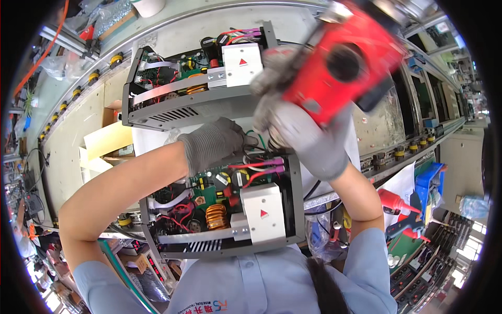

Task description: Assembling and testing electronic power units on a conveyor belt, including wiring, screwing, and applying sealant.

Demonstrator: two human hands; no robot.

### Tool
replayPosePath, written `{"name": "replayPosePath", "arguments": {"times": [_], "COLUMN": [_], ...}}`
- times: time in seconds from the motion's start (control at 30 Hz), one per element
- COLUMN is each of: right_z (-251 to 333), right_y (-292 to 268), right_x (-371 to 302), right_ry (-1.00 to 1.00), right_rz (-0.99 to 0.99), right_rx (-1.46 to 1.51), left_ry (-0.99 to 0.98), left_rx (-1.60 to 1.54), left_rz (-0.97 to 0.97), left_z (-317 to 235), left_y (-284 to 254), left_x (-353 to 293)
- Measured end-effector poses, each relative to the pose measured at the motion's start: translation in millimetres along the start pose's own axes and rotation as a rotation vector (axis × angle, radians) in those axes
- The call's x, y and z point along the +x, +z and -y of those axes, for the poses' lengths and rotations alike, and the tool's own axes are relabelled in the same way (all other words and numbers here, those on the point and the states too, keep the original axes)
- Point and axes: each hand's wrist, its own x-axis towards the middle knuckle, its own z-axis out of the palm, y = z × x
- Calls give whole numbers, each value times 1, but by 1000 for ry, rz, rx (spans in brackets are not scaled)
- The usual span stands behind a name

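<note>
Two open grey metal housings with green circuit boards, coils and wires lie before me: a near housing (225,209) against my body and a far housing (188,99) behind it. My left hand (214,144), in a grey glove, reaches over the near housing's far edge, fingers curled in beside black and green wires (256,144); what they hold is hidden. My right hand (300,131), also gloved, is closed around a red power tool (348,63), raised above the far housing's right end. Motion blurs the tool, so its exact kind is unclear.
A yellow card-like sheet and box (107,141) stand left of the housings. Roller rails (77,93) run along the bench at left and right. Red-capped bottles (397,201) and a blue bin (430,180) sit at the right. An orange hose (44,47) hangs at the upper left.
</note>
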Motion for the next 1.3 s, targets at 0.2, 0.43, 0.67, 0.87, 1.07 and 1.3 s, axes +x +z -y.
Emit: {"name": "replayPosePath", "arguments": {"times": [0.2, 0.43, 0.67, 0.87, 1.07, 1.3], "right_z": [5, 5, 4, 2, 15, 14], "right_y": [16, 17, 16, 14, 22, 28], "right_x": [10, 9, 14, 10, -9, -20], "right_ry": [146, 109, 147, 174, -43, -15], "right_rz": [-192, -138, -159, -218, -158, -213], "right_rx": [29, -57, -37, -29, -208, -130], "left_ry": [-564, -1000, -647, -598, -500, -293], "left_rx": [-810, -1460, -1263, -1218, -1552, -1309], "left_rz": [-31, -119, -49, 6, -153, -190], "left_z": [-15, -25, -3, -25, -18, -23], "left_y": [-12, -30, -8, -45, -26, -40], "left_x": [7, 14, 0, 8, 11, 14]}}
